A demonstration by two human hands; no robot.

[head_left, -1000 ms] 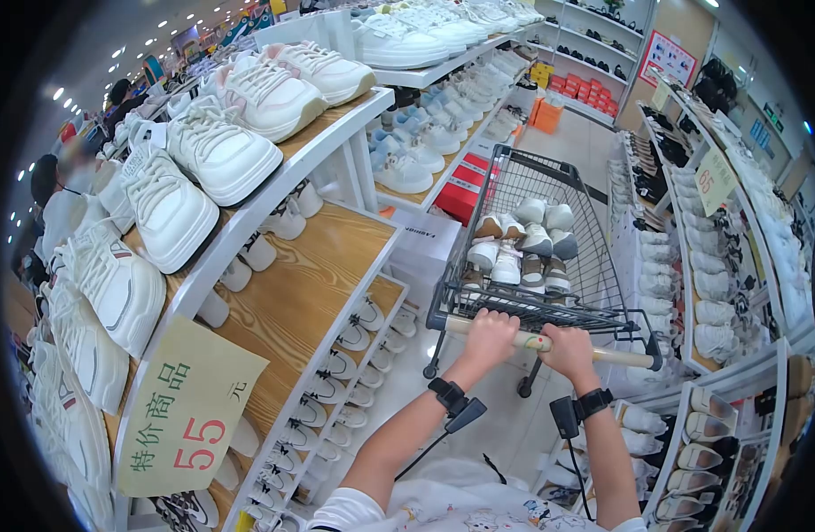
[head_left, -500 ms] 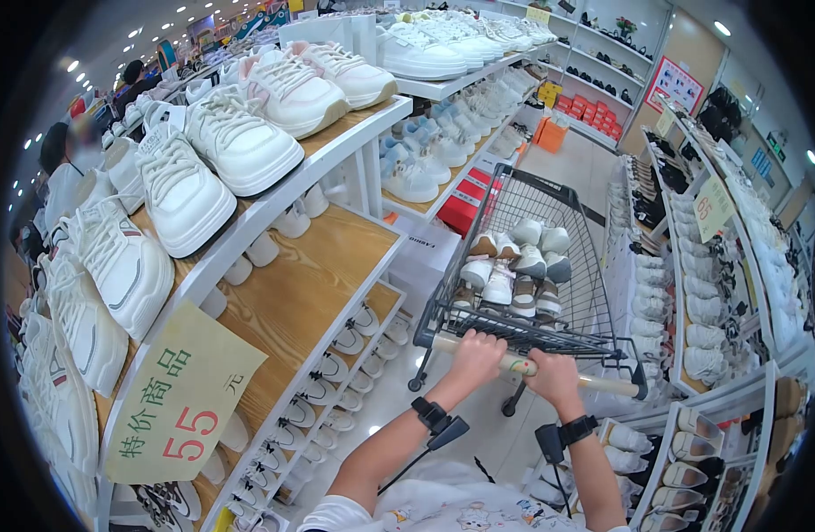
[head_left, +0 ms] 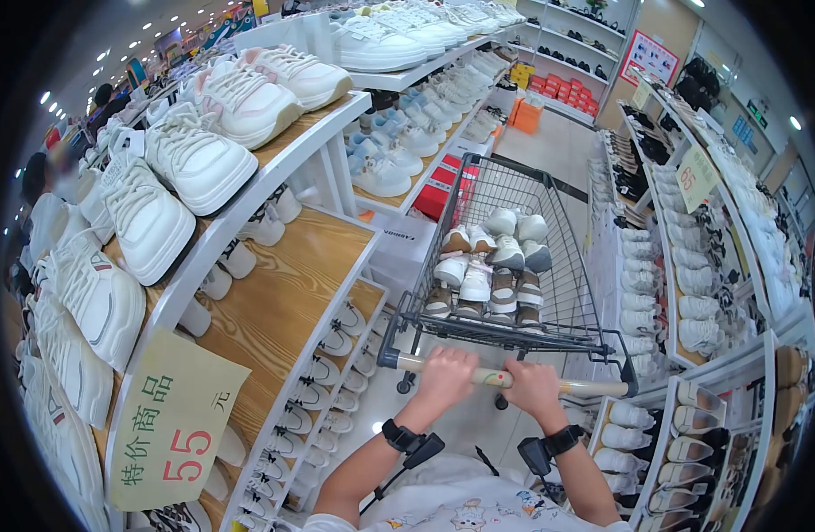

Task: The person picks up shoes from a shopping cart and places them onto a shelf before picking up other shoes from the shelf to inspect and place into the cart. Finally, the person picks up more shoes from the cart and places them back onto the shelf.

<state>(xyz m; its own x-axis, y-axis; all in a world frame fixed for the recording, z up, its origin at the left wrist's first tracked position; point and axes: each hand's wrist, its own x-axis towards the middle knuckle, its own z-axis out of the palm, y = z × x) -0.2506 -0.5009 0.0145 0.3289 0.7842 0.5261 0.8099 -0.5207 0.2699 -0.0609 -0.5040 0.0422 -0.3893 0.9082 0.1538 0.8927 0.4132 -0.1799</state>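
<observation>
Both my hands grip the pale handle point(head_left: 593, 388) of a dark wire shopping cart point(head_left: 562, 239). My left hand point(head_left: 447, 376) is wrapped around it left of centre, and my right hand point(head_left: 531, 387) is closed around it a little to the right. Between them a small printed mark shows on the bar. In the cart lies a pile of several shoes point(head_left: 491, 266), mostly white, some with brown or grey parts. A dark strap with a small device sits on each of my wrists.
On the left, a shelf of white sneakers point(head_left: 203, 155) carries a yellow price sign point(head_left: 181, 421) reading 55. Racks of shoes point(head_left: 633, 275) line the right, with another sign point(head_left: 695, 177). Tiled floor point(head_left: 558, 142) runs ahead towards red boxes point(head_left: 562, 93). A person point(head_left: 37, 182) stands at far left.
The cart, its handle and my hands appear slightly lower and further left in view. The shelves have also shifted left. Both hands keep their hold on the handle.
</observation>
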